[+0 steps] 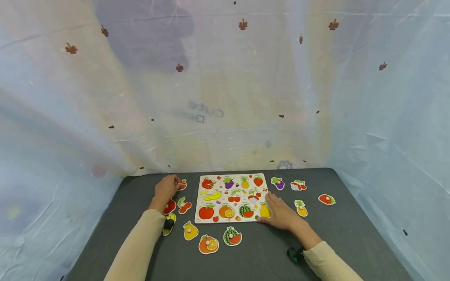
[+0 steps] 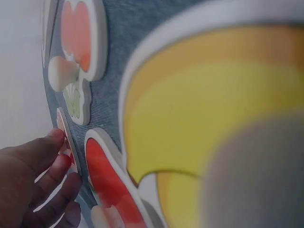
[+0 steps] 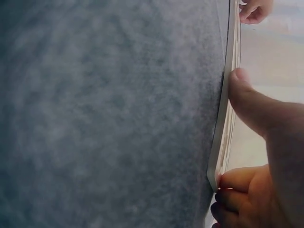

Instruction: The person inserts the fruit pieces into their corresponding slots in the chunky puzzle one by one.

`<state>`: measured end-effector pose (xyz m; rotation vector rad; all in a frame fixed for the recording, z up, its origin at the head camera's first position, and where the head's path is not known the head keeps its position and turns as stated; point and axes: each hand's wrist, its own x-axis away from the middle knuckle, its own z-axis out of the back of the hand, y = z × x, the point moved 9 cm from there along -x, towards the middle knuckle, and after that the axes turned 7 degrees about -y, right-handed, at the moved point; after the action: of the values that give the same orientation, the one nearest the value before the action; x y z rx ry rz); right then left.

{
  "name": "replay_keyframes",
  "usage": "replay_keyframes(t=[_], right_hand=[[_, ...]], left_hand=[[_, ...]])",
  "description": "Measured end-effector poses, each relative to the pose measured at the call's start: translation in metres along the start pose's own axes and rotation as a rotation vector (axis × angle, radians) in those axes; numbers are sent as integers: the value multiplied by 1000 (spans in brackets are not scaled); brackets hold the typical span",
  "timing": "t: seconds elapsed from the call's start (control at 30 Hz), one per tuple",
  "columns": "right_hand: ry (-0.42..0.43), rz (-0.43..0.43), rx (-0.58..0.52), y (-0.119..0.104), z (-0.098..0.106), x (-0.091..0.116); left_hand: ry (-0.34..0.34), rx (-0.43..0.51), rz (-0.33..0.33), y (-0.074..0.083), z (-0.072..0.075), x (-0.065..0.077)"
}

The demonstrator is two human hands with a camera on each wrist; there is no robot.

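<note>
Toward the counter's (image 1: 263, 253) far left corner, L hand (image 1: 166, 189) pinches a red fruit pc (image 1: 183, 184); R hand (image 1: 282, 214) (thumb & fingers spread wide) touches the puzzle board (image 1: 202, 201), which lies nr the far edge.

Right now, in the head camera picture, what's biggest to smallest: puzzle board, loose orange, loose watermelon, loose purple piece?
1. Puzzle board
2. Loose orange and loose watermelon: too alike to rank
3. Loose purple piece, though it lies farther away
</note>
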<state>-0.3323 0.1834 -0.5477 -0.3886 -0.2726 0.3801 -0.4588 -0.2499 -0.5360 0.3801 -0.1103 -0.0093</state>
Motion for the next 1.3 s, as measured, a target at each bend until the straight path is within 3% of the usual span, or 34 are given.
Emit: replay_keyframes(t=[0.2,0.4,0.77,1.1,1.3], right_hand=[[-2,-7,12,1,-1,-1],[-12,-17,13,3,-3,-2],[-20,-33,13,3,-2,-3],[-28,-32,16,0,0,-4],[-25,-37,13,0,0,-4]], left_hand=[[-8,99,13,-10,-5,-4],[-19,114,17,-4,-6,-4],[36,59,-101,34,-1,2],[42,38,-183,65,-2,1],[15,61,-200,79,-9,0]])
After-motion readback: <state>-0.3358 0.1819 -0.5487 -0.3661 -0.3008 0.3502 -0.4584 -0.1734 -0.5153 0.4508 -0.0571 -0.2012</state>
